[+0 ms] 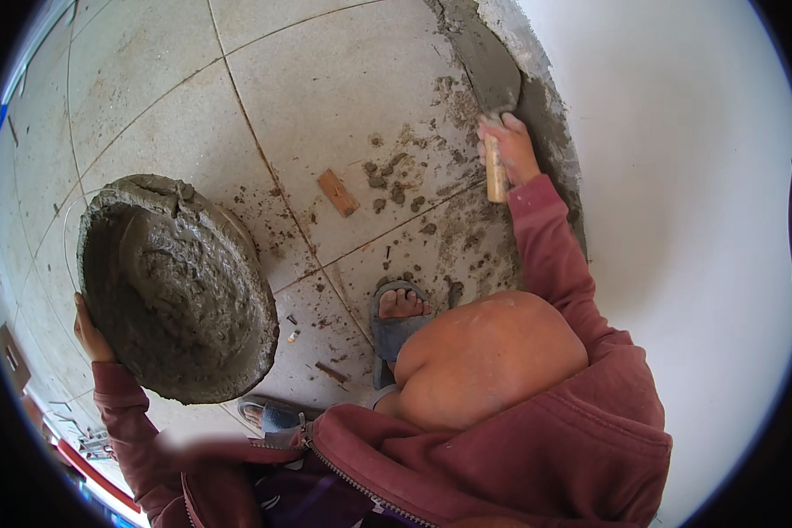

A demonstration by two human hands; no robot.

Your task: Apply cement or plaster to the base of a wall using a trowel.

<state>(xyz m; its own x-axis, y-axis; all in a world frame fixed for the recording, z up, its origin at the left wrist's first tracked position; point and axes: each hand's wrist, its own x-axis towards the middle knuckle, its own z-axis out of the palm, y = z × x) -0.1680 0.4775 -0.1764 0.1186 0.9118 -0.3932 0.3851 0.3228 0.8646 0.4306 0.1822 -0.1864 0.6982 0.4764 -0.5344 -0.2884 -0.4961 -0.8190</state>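
Note:
My right hand (pixel 512 148) is closed round the pale wooden handle of a trowel (pixel 496 172). The trowel's blade lies against wet grey mortar (pixel 550 132) along the foot of the white wall. At the left, a mortar-caked bucket (pixel 260 290) tilts with its mouth toward me, and wet mortar (pixel 189 290) fills much of it. My left hand (pixel 90 330) grips the bucket's outer left side; part of the fingers is hidden behind it. A thin wire handle (pixel 66 238) stands out beside the bucket.
The white wall (pixel 678 176) rises close on the right. Mortar crumbs (pixel 398 192) and a flat reddish-brown piece (pixel 337 193) lie on the tiled floor (pixel 326 79). Small screws (pixel 291 319) and a brown sliver (pixel 332 372) lie near my sandalled feet (pixel 400 308).

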